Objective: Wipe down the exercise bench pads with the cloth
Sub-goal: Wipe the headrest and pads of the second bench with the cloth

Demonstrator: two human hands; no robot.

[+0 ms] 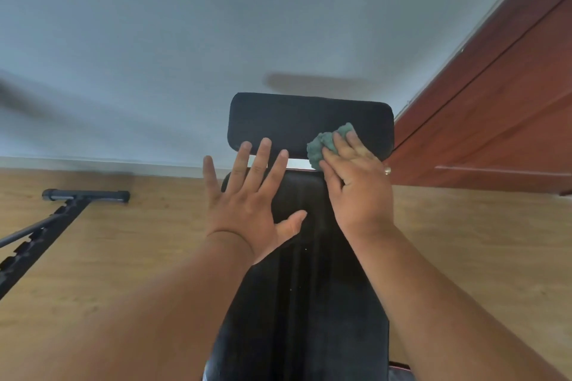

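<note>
Crumpled fuzzy cloth (322, 145); pads (309, 124) apparently smooth black vinyl; wood-look floor (123, 257).

The crumpled teal-green cloth (322, 145) lay largely hidden under the fingers of the right hand (356, 182), so whether those fingers curled into it could not be told. That hand also covered the right corner of the long black padded bench back (309, 288), whose lower end ran off the bottom edge. Left of the bench back, a black metal frame bar with notches (46, 232) was cut off by the left edge. Above that bar, a dark smear (18, 96) on the pale wall was too blurred to identify. A small ring-like object (387, 170) on the right hand was too small to make out.
</note>
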